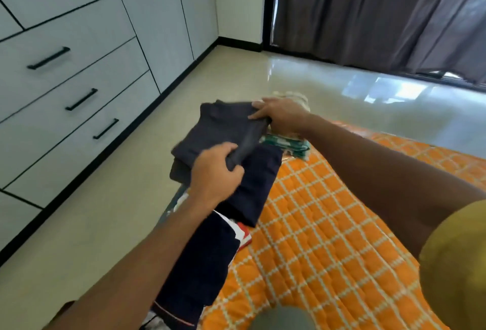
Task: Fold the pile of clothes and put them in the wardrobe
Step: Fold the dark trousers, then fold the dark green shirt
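Note:
A folded dark grey garment point(223, 129) lies on top of a stack of dark clothes at the bed's left edge. My left hand point(217, 171) grips its near edge, fingers curled round the cloth. At the far right corner, my right hand point(280, 115) pinches the same garment. A folded navy garment point(259, 179) lies just beneath and to the right. Nearer me, dark navy clothes with red and white trim point(207, 258) lie along the bed edge. The white wardrobe point(79, 48) with black-handled drawers stands at the left.
An orange checked quilt point(328, 237) covers the bed. Folded green and white clothes point(286, 145) and a pale bundle point(292, 96) lie beyond my right hand. Glossy floor point(118, 198) runs between bed and wardrobe. Grey curtains point(381, 14) hang at the back right.

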